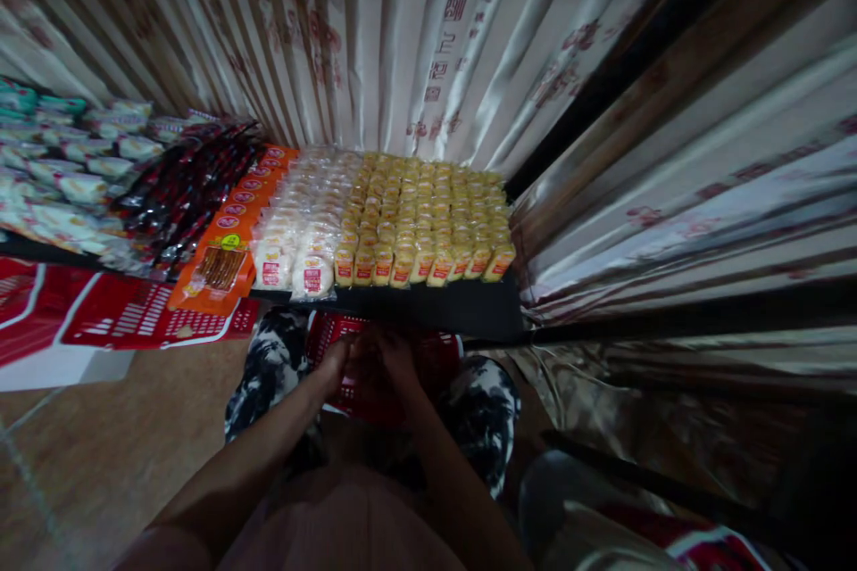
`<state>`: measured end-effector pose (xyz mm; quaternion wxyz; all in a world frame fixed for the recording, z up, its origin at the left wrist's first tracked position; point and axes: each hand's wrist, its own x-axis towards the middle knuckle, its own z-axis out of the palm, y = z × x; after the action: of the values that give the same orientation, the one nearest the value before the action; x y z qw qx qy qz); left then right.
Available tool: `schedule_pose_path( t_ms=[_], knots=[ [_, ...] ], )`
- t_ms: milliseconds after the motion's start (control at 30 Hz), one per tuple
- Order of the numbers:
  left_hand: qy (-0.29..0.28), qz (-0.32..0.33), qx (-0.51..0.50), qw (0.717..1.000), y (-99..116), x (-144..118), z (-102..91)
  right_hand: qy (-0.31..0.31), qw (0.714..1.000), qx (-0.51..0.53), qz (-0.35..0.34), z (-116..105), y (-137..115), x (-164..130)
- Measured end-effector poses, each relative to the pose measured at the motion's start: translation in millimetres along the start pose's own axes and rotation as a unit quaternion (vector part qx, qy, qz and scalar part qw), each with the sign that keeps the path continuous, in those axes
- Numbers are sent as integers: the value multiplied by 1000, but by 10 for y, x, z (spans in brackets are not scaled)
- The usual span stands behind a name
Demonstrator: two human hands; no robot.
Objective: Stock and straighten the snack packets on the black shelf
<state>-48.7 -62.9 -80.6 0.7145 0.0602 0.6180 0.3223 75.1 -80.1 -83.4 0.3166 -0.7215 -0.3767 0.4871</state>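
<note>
Red plastic basket (348, 348), 1 item, held low between our knees beneath the front edge of the dark shelf (469, 303). Left hand (335, 361) and right hand (398, 357) meet inside it, close together over its middle. The light there is poor, so we cannot tell whether the fingers are apart, together or gripped on something.

Handling note, as we judge it: we keep the basket level and steady between the legs, and lift anything out by its sealed edge so the wrapper does not crush.

Stock on the shelf, front to back:
- Yellow snack packs (428, 214): 8 visible in the front row, with many rows behind; total too dense to count.
- Pale snack packs with red labels (301, 232): about 3 columns, just left of the yellow ones and touching them.
- Orange packets (224, 263): 1 overlapping column running back.
- Dark red-and-black packets (180, 192): 1 loose heap, number unclear.
- White and green packets (60, 169): several rows at far left.

Behind everything: 1 patterned curtain (402, 36).
</note>
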Motion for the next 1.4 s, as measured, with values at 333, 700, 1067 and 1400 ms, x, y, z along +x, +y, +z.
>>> schedule_pose_path(
  t_ms=[333,700,1067,1400],
  knots=[
    [-128,-5,34,991,318,-687,-30,-14,992,37,-120,-254,-263,-299],
    [-109,293,248,917,609,-1126,367,130,954,55,-266,-562,-548,-554],
    [-144,436,359,812,1111,-1107,1528,440,839,-116,-297,-1573,-779,269],
    [-149,538,463,688,1490,-989,2862,394,866,-133,-278,-1641,-697,714]
  ],
)
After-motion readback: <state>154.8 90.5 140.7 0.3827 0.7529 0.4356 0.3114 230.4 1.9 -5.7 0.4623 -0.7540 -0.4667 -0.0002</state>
